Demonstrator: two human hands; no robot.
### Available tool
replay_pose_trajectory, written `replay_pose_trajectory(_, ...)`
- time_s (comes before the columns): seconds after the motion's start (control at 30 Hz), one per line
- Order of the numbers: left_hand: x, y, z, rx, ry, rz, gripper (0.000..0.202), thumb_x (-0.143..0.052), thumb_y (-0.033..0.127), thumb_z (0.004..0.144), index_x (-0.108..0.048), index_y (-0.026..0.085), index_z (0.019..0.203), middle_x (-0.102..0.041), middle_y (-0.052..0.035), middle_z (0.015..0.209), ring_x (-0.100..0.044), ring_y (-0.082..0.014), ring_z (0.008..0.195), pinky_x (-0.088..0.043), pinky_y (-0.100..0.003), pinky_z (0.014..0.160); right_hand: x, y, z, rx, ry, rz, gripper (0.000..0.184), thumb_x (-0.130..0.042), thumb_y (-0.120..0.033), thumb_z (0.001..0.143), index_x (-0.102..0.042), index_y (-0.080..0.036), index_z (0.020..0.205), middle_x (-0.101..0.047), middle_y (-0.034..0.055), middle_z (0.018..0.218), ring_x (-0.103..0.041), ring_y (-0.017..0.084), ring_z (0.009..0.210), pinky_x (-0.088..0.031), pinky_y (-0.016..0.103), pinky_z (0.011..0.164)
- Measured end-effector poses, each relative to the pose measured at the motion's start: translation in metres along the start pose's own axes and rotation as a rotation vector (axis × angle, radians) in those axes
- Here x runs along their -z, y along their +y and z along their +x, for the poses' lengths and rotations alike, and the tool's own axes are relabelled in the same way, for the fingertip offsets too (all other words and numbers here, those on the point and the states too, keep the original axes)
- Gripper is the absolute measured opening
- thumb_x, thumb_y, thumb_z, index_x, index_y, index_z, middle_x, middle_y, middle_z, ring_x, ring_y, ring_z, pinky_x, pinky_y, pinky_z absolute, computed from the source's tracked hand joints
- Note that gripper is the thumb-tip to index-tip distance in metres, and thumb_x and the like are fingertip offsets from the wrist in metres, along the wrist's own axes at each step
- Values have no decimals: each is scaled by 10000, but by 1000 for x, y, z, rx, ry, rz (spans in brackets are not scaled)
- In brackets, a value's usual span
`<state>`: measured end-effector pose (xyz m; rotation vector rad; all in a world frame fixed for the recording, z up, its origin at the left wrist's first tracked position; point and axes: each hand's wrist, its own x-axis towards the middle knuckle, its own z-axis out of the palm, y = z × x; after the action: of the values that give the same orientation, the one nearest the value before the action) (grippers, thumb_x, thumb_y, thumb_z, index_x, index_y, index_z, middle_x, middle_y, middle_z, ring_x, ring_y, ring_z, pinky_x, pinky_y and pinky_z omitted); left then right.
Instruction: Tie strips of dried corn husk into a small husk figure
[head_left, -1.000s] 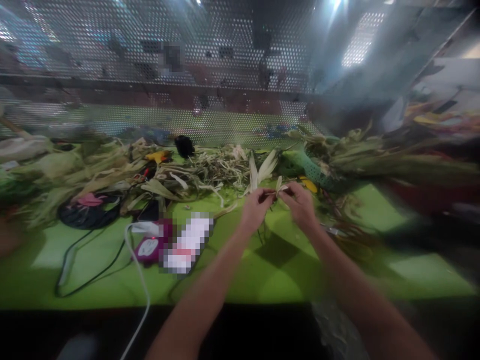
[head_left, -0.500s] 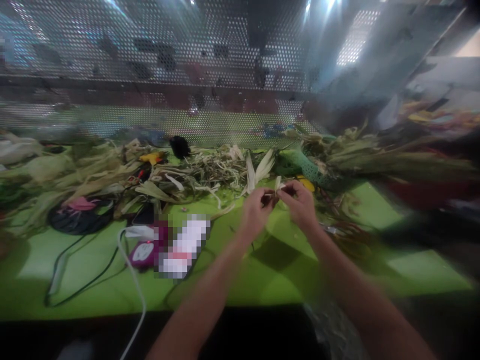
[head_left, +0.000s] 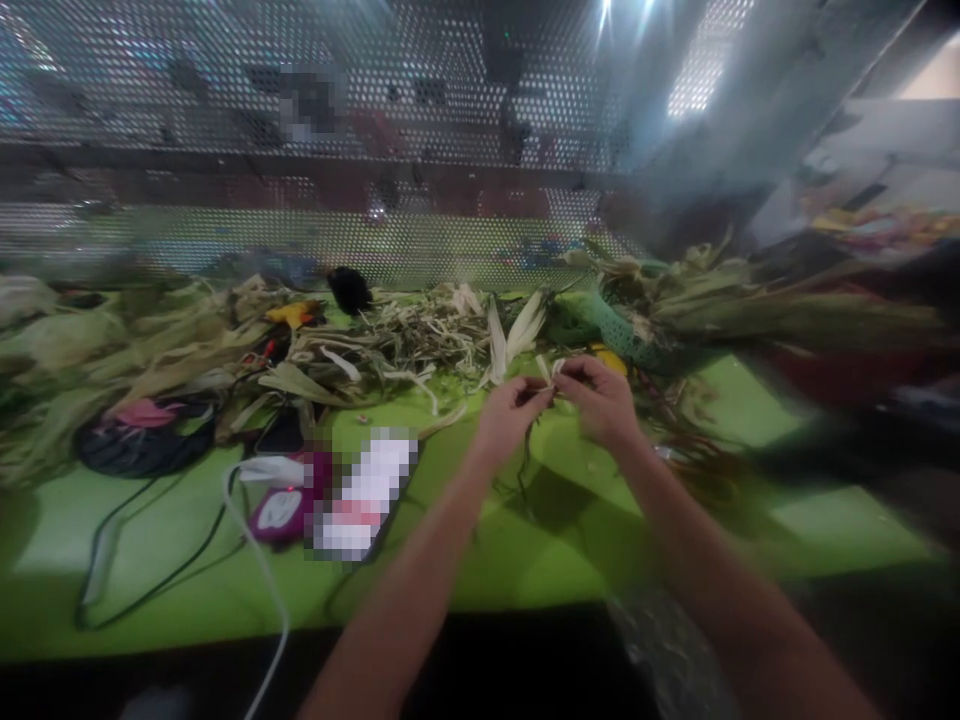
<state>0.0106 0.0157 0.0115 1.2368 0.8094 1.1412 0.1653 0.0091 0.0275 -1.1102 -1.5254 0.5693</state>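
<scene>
Both my hands meet above the green table [head_left: 442,520], fingertips pinched close together. Between them is a small pale strip of corn husk [head_left: 544,368]. My left hand [head_left: 514,415] is closed on its lower part, and my right hand [head_left: 600,400] grips it from the other side. A thin dark strand hangs below the fingers. Just beyond my hands stand two broad pale husk leaves [head_left: 517,335], spread in a V. Behind and to the left lies a heap of shredded husk strips [head_left: 427,335]. My fingers partly cover the held piece.
A phone [head_left: 367,495] lies left of my forearm, beside a purple power bank [head_left: 289,500] with a white cable [head_left: 270,575]. Farther left is a round black object [head_left: 146,440]. A green basket [head_left: 637,335] with long husks stands back right. Perforated metal panel [head_left: 375,230] closes the back.
My fingers have shifted slightly on the husk strip, and a dark strand now hangs beneath them. The view has moved a little; the things on the table stay put.
</scene>
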Motion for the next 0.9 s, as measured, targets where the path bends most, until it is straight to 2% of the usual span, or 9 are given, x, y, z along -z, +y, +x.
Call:
replay_pose_trajectory(0.2, 2, -2, 0, -2, 118, 54, 140, -663, 263, 763, -638, 165, 860, -643, -7, 772, -572, -127, 727, -433, -253, 715, 0, -3, -1, 166, 62, -162, 42, -675, -241, 818, -667, -202, 805, -652, 6, 784, -575, 148, 719, -465, 274, 684)
replay_pose_trajectory(0.3, 3, -1, -1, -39, 109, 132, 111, -633, 252, 775, -623, 169, 848, -638, -9, 778, -563, -131, 727, -429, -256, 695, -1, -6, -2, 240, 26, -193, 27, -676, -221, 821, -671, -211, 796, -659, 18, 791, -596, 166, 755, -474, 288, 699)
replay_pose_trajectory(0.4, 4, -1, 0, -128, 66, 294, 83, -635, 204, 752, -628, 170, 827, -646, -18, 796, -571, -147, 756, -434, -271, 718, -1, -5, -1, 245, 4, -198, 37, -676, -183, 810, -676, -214, 790, -655, 16, 785, -593, 167, 753, -469, 290, 698)
replay_pose_trajectory(0.5, 5, -1, 0, -200, 33, 366, 77, -617, 154, 736, -635, 173, 809, -646, -21, 807, -573, -153, 765, -434, -279, 736, -4, -3, -2, 198, 17, -166, 47, -673, -163, 796, -680, -209, 800, -648, 7, 778, -578, 156, 732, -457, 282, 686)
replay_pose_trajectory(0.63, 2, 2, -2, -159, 49, 261, 65, -610, 165, 755, -642, 170, 812, -627, -15, 785, -546, -137, 718, -419, -264, 690, -9, -1, -3, 55, 36, -58, 31, -668, -204, 788, -651, -198, 813, -634, -4, 754, -552, 138, 688, -446, 268, 661)
replay_pose_trajectory(0.77, -1, 2, -3, -117, 74, 158, 27, -606, 186, 776, -618, 168, 790, -591, 5, 738, -512, -120, 689, -401, -249, 671, -11, 1, -1, -113, 46, 81, 206, -735, -289, 734, -589, -202, 851, -616, -14, 751, -515, 121, 642, -425, 249, 612)
replay_pose_trajectory(0.9, 1, -2, -3, -147, 82, 237, 44, -596, 210, 797, -616, 171, 799, -594, 5, 743, -510, -123, 696, -395, -247, 663, -10, 2, 0, -225, -71, 190, 283, -776, -383, 706, -610, -190, 830, -602, -11, 728, -514, 122, 637, -413, 249, 593)
